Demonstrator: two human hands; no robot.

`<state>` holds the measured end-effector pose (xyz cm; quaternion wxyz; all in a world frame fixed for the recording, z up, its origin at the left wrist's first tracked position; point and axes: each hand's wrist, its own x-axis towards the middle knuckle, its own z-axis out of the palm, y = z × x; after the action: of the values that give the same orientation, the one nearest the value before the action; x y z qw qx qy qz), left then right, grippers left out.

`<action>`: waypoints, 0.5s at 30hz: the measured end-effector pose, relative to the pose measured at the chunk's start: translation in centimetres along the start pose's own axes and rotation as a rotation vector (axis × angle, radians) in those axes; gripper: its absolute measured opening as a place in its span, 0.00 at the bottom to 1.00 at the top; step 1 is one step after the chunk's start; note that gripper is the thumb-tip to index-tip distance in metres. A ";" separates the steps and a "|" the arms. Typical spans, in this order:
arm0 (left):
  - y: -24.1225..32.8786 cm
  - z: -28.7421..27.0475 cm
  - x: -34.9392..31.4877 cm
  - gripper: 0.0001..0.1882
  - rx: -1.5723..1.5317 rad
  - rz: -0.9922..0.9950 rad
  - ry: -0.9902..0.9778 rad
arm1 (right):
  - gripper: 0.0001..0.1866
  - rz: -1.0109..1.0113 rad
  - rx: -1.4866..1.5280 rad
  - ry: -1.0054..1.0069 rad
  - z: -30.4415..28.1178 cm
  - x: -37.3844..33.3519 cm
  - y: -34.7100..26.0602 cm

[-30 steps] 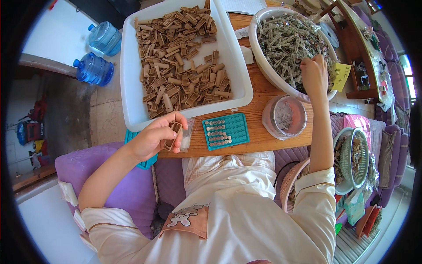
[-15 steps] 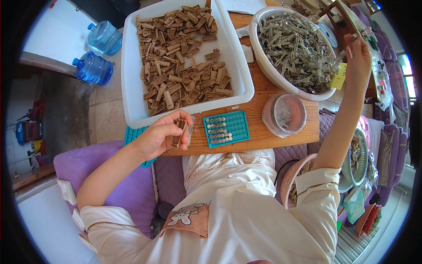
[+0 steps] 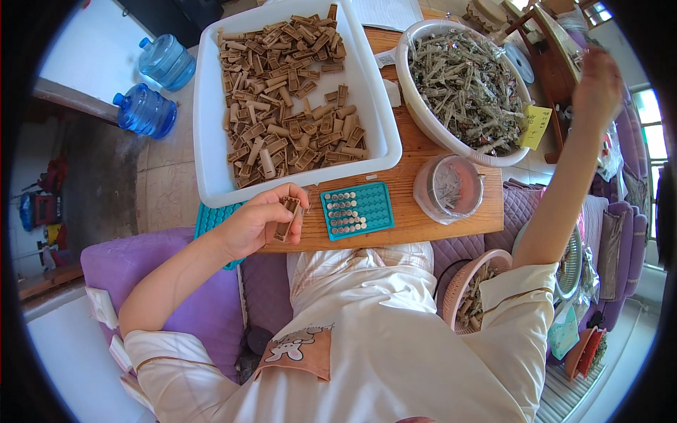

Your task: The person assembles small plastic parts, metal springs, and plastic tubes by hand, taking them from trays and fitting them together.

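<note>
My left hand [image 3: 255,220] pinches a small brown plastic casing [image 3: 286,218], hollow and oblong, just over the table's front edge. Beside it lies a teal moulded tray [image 3: 377,208] with rows of silver button cells [image 3: 343,213] filling its left part. Behind that hand stands a large white tub [image 3: 392,134] of many similar brown casings [image 3: 278,92]. Far out to the right, my right hand [image 3: 599,88] is raised beyond a white basin [image 3: 405,74] heaped with clear plastic pieces [image 3: 465,92]. Motion blurs its fingers, so what they hold cannot be made out.
A small round tub [image 3: 471,206] with pale slips inside sits at the wooden table's [image 3: 486,218] right front corner. A yellow note [image 3: 536,127] hangs on the basin's rim. A pink basket [image 3: 451,296] stands by my right side; two blue water bottles [image 3: 146,111] are at the far left.
My right hand has swung farther right and away from the basin's edge. My left hand keeps the brown casing in nearly the same place. The view has shifted slightly.
</note>
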<state>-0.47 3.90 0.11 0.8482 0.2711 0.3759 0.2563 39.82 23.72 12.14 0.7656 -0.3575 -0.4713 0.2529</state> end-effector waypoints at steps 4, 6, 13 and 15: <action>0.3 1.9 -0.1 0.11 -0.023 0.048 0.183 | 0.08 0.388 0.032 -0.123 -2.2 -4.0 3.8; -0.2 1.3 -0.4 0.11 -0.020 0.082 0.187 | 0.06 0.550 0.106 -0.244 -1.6 -7.8 4.2; 0.1 1.7 -1.3 0.15 -0.027 0.116 0.057 | 0.06 0.845 0.295 -0.572 3.1 -22.3 0.5; -0.4 1.7 -1.6 0.15 -0.044 0.115 0.071 | 0.07 0.918 0.376 -0.619 4.3 -25.5 -0.6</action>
<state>0.04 2.10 1.63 0.8239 0.2642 0.3841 0.3221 25.03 6.18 0.13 0.4547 -0.2924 -0.4170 0.7307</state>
